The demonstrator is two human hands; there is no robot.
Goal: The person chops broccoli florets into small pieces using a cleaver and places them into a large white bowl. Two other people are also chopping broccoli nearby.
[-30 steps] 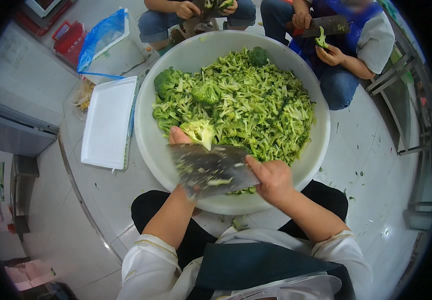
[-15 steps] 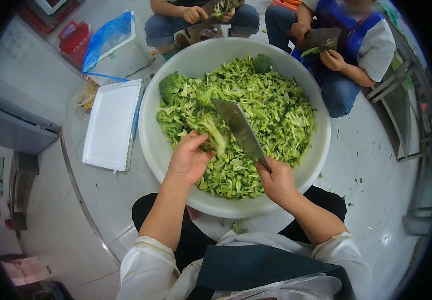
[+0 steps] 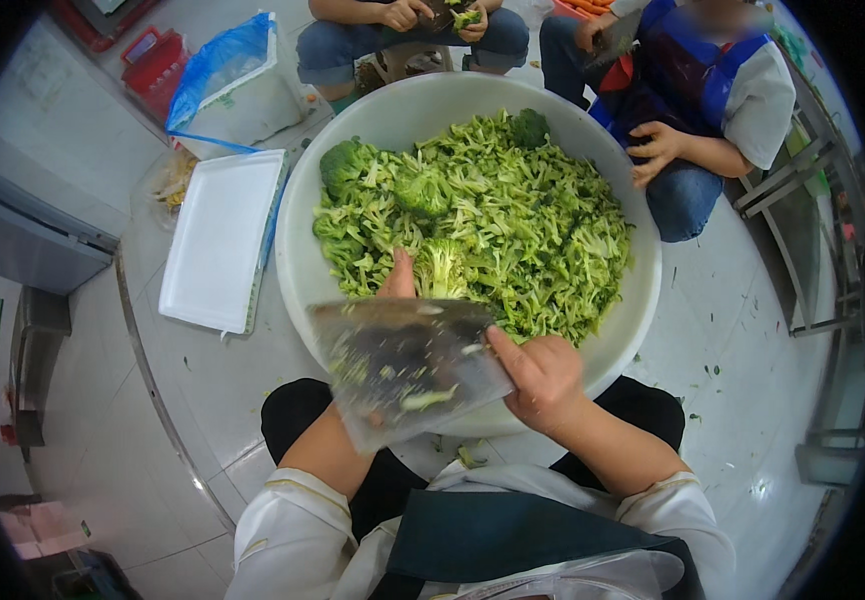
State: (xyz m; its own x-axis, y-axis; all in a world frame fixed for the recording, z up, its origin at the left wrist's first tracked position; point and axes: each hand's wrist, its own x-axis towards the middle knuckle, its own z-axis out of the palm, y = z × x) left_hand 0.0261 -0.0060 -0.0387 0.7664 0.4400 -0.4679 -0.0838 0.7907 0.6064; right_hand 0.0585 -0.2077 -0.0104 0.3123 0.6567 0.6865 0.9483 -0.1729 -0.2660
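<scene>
On a tiled floor, my right hand point(image 3: 545, 380) grips a cleaver point(image 3: 408, 365) whose blade hides my left hand point(image 3: 400, 285) holding a broccoli piece point(image 3: 442, 265) over the white basin point(image 3: 298, 270); a white tray point(image 3: 218, 240) lies beside its rim.

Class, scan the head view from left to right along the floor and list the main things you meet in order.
Grey cabinet → white tray → big white basin of chopped broccoli → a seated person's hand → metal rack.
</scene>
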